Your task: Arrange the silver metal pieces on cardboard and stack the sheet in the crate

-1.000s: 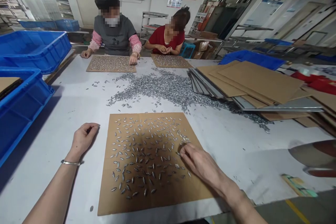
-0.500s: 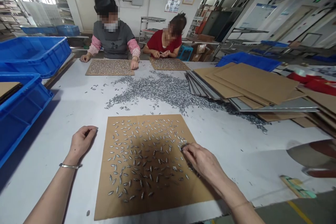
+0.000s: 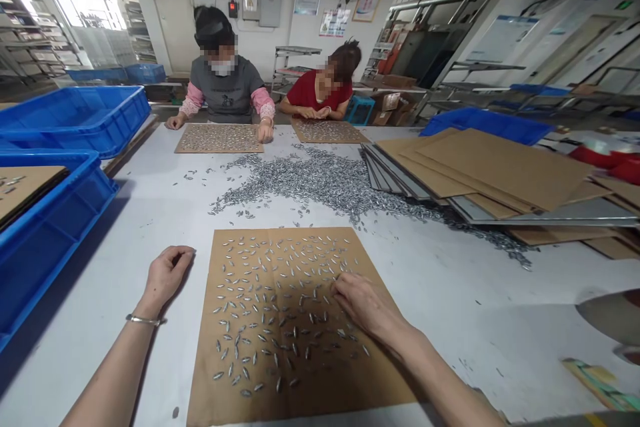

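A brown cardboard sheet (image 3: 205, 373) lies before me, covered with small silver spindle-shaped metal pieces (image 3: 279, 385) spaced apart in loose rows. Over the sheet's right half is my right hand (image 3: 367, 307), its thumb and fingers pinched together low at the pieces. Whatever sits between those fingertips is hidden. My left hand (image 3: 167, 277), with a bangle (image 3: 145, 320) at the wrist, rests on the white table left of the sheet. Its fingers are curled in and the thumb lies against them; nothing shows in it. Beyond the sheet spreads a big heap of the same pieces (image 3: 310, 177).
Blue plastic bins (image 3: 60, 213) stand at the left. At the right, cardboard sheets (image 3: 505, 160) are stacked on grey boards. Across the table, two people sit with pieces-covered cardboard sheets (image 3: 220, 138). A chair or stool part (image 3: 607, 317) shows at the right edge.
My right hand has shifted left, farther over the cardboard, and a dark clump by its fingertips no longer shows. The view has tilted slightly; my left hand stays resting on the table.
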`<control>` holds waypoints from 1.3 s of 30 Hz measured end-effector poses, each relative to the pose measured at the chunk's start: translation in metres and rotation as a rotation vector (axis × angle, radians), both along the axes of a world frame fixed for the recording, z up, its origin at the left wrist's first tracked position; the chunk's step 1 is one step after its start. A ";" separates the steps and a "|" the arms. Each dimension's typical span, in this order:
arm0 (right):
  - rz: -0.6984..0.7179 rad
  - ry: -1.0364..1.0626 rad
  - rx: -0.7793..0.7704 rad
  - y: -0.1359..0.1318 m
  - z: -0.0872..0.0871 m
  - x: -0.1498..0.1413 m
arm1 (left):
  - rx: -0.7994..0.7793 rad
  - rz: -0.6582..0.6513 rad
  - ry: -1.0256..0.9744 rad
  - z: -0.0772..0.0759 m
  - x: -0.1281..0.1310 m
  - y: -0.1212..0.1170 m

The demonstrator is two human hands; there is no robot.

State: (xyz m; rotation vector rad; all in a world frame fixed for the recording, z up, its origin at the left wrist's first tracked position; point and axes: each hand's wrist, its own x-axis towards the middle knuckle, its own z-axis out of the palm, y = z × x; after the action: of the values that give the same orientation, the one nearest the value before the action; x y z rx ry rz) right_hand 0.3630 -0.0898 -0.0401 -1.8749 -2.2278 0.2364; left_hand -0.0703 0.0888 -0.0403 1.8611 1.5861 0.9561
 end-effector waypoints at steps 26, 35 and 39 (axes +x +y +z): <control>-0.313 -0.252 -0.047 -0.011 0.002 0.003 | 0.007 0.076 0.048 -0.002 -0.002 0.006; -0.077 -0.054 0.039 -0.011 0.000 0.006 | 0.035 0.088 0.086 0.003 0.000 0.007; -0.061 -0.099 0.011 -0.009 0.005 0.002 | 0.034 0.082 0.092 0.005 0.000 0.005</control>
State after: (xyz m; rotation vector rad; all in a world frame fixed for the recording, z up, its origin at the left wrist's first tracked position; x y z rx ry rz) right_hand 0.3647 -0.0990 -0.0353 -1.9852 -2.2251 0.1235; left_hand -0.0704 0.0943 -0.0353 1.9015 1.7220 0.9502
